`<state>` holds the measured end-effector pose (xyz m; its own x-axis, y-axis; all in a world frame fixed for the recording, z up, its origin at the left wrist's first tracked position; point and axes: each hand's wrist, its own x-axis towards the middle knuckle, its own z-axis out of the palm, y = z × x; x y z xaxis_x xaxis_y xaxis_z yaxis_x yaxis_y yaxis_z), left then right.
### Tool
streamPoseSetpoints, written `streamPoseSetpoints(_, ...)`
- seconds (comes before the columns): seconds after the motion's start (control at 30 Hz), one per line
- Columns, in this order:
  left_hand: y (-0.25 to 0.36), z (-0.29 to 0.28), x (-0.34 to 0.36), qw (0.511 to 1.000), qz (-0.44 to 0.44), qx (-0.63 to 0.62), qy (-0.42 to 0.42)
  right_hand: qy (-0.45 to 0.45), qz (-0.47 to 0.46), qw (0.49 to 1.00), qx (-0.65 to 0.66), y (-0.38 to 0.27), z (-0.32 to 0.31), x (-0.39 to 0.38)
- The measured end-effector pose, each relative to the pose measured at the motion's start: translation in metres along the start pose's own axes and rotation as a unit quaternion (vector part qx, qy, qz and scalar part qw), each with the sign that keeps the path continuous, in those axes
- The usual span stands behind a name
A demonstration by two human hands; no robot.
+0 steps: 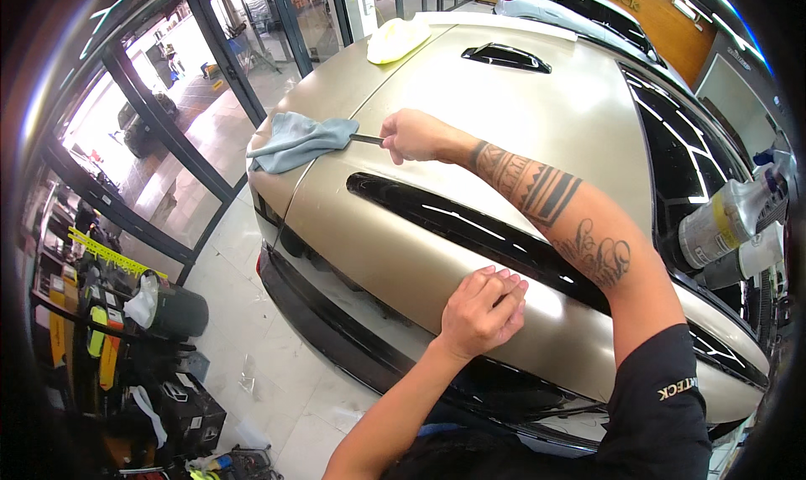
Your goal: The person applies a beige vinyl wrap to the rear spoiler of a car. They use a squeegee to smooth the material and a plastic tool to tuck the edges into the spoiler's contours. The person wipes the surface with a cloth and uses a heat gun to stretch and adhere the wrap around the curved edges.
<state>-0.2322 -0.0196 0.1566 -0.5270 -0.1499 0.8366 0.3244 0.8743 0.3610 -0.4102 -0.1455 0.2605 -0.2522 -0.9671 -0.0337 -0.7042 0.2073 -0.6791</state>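
Note:
My right hand [413, 136] is stretched out over the matte gold car hood [520, 102] and grips a thin dark tool [366, 139]. The tool's far end is wrapped in a grey-blue cloth [295, 140] that lies along the hood's left edge seam. My left hand [483, 310] rests flat, fingers together, on the hood's front edge just below a long black vent slot [453, 224]. It holds nothing.
A yellow cloth [396, 39] lies at the hood's far corner. A second black vent [506, 57] sits further back. Spray bottles [729, 220] stand at the right by the windshield. A cart with tools and a black bin [172, 310] stands on the white tiled floor at left.

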Motion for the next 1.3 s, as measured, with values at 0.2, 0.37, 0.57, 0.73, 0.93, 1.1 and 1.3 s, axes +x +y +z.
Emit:
streamPoseSetpoints(0.2, -0.002, 0.002, -0.002, 1.000, -0.010, 0.010, -0.016, 0.038, -0.016, 0.999, -0.016, 0.022, 0.004, 0.000)
streamPoseSetpoints(0.37, -0.004, 0.003, -0.005, 0.999, -0.013, 0.020, -0.023, -0.037, 0.035, 0.994, 0.096, 0.024, 0.010, 0.001)
streamPoseSetpoints(0.57, -0.003, 0.005, -0.007, 0.999, -0.017, 0.017, -0.037, -0.035, -0.042, 0.998, -0.020, 0.025, 0.005, -0.001)
streamPoseSetpoints(0.73, -0.002, 0.003, -0.008, 0.999, -0.021, 0.019, -0.034, -0.064, 0.074, 0.988, 0.122, 0.000, 0.002, -0.009)
streamPoseSetpoints(0.93, -0.002, 0.002, -0.006, 0.999, -0.020, 0.016, -0.035, -0.086, 0.045, 0.979, 0.180, 0.009, 0.006, 0.000)
streamPoseSetpoints(1.1, -0.001, 0.002, -0.005, 0.999, -0.020, 0.019, -0.031, -0.101, 0.070, 0.980, 0.154, -0.005, -0.002, -0.012)
streamPoseSetpoints(1.3, -0.001, 0.002, -0.004, 0.999, -0.019, 0.016, -0.032, -0.121, 0.005, 0.988, 0.091, 0.001, -0.001, -0.005)
